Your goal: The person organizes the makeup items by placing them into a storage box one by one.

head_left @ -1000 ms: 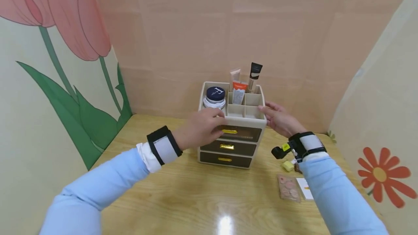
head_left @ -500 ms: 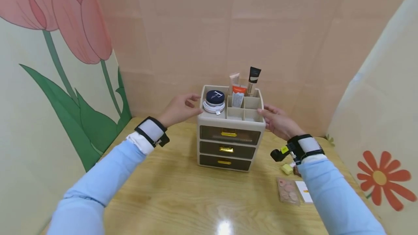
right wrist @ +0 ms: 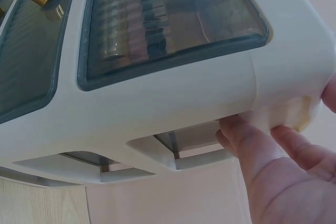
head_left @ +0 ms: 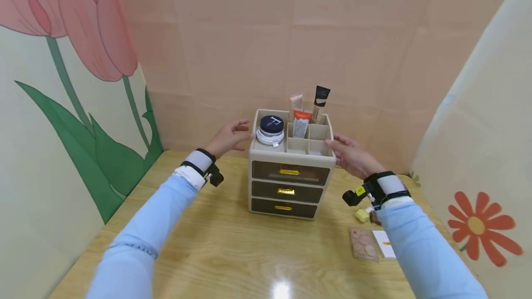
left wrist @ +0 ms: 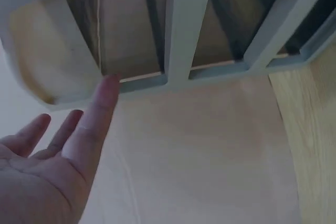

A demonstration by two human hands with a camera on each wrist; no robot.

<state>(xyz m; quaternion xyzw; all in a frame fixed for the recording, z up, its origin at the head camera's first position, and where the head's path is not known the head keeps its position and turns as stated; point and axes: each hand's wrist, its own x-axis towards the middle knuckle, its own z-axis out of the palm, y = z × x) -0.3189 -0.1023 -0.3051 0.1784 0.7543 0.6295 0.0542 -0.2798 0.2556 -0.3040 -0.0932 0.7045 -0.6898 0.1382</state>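
Note:
A cream makeup organizer [head_left: 292,156] with three dark-fronted drawers and gold handles stands on the wooden table. My right hand [head_left: 351,157] grips its right wall, thumb at the top rim and fingers against the side, as the right wrist view shows. My left hand [head_left: 227,140] is at its left side, fingers extended; in the left wrist view a fingertip reaches the side frame, though contact is unclear. On top, a dark-lidded round jar [head_left: 272,124] sits on a white round case [head_left: 269,138]. An orange-capped tube [head_left: 301,126], a black-capped tube [head_left: 320,103] and a pale tube [head_left: 295,103] stand in compartments.
On the table [head_left: 232,253] at the right lie a clear-covered makeup palette [head_left: 364,243], a white flat box [head_left: 384,244] and a small yellow item [head_left: 361,215]. A dark item beside it is partly hidden by my right arm. Walls close in behind and at both sides.
My left hand has moved from the front of the top drawer to the organizer's left side, its fingers extending. My right hand stays at the right wall.

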